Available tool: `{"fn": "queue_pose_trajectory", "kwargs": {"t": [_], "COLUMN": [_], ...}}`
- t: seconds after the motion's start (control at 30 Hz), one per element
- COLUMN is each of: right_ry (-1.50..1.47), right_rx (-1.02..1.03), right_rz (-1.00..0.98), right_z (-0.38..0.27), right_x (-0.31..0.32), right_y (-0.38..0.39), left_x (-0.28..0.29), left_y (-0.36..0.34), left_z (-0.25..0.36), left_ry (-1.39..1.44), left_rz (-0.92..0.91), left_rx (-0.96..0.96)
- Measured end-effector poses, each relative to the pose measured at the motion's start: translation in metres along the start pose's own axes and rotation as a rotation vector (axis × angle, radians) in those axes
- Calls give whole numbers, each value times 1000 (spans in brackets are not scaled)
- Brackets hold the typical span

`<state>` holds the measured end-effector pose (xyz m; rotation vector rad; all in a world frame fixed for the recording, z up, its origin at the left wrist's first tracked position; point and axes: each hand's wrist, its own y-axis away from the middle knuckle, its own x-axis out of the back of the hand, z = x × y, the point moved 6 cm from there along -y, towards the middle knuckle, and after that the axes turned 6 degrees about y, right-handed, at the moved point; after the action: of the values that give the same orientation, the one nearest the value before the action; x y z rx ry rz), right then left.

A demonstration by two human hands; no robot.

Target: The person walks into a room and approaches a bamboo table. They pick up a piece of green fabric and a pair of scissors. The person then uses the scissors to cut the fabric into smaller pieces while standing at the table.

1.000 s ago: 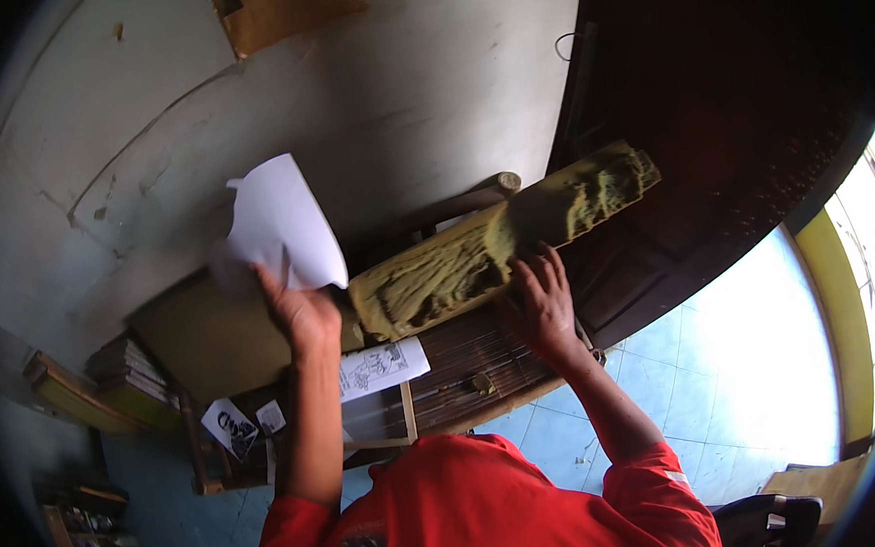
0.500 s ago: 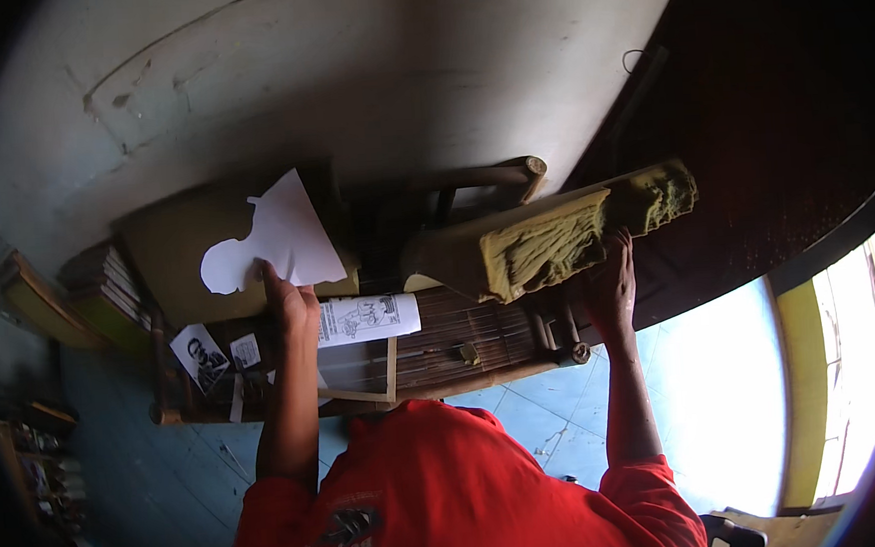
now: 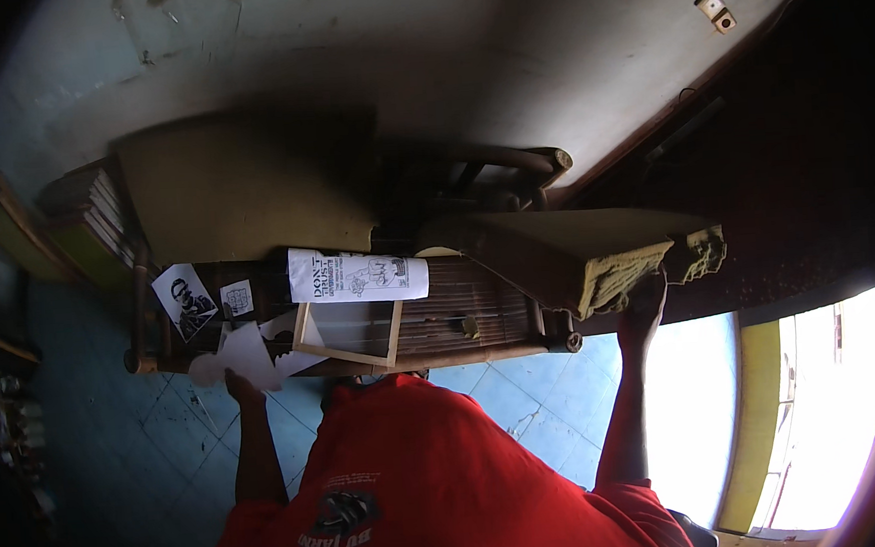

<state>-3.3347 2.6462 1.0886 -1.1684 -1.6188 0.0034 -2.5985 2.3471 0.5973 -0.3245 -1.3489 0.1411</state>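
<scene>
My left hand is closed on a white paper cut-out with a curved outline, low over the front left edge of a bamboo bench. My right hand grips a thick foam slab by its torn, yellowish edge; the fingers are partly hidden behind it. The slab lies tilted over the bench's right end. Beside the cut-out is a small wooden frame with a pale sheet in it. Behind that frame rests a white printed sheet.
A portrait print and a small printed card lie on the bench's left part. A large brown board leans on the wall behind. Stacked books stand at left. Blue floor tiles show in front; a bright doorway opens at right.
My left hand has brought the paper cut-out down from above the bench to its front left edge. The foam slab has turned and shifted right and down with my right hand. The view has shifted.
</scene>
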Motion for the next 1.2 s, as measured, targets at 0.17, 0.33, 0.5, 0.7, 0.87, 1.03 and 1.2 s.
{"fn": "queue_pose_trajectory", "kwargs": {"t": [0.17, 0.33, 0.5, 0.7, 0.87, 1.03, 1.2], "right_ry": [-202, -177, -272, -291, -5, 127, 141], "right_rx": [-151, -243, -347, -292, -308, -167, -142], "right_rz": [162, 227, 239, 306, 239, 237, 256], "right_z": [-12, -15, -3, -8, -35, -66, -66], "right_x": [8, 22, 25, 10, 4, -8, -13], "right_y": [62, 129, 166, 155, 85, 23, 3], "left_x": [8, 13, 22, 83, 102, 97, 59], "left_y": [33, 41, -32, -144, -272, -348, -353], "left_z": [-53, -82, -70, 6, -36, -28, -2], "left_ry": [-175, -108, -191, -659, -403, 397, 1053], "left_rz": [-411, -679, -642, -734, -370, -194, -261], "left_rx": [40, 296, -41, 59, 355, 550, 723]}}
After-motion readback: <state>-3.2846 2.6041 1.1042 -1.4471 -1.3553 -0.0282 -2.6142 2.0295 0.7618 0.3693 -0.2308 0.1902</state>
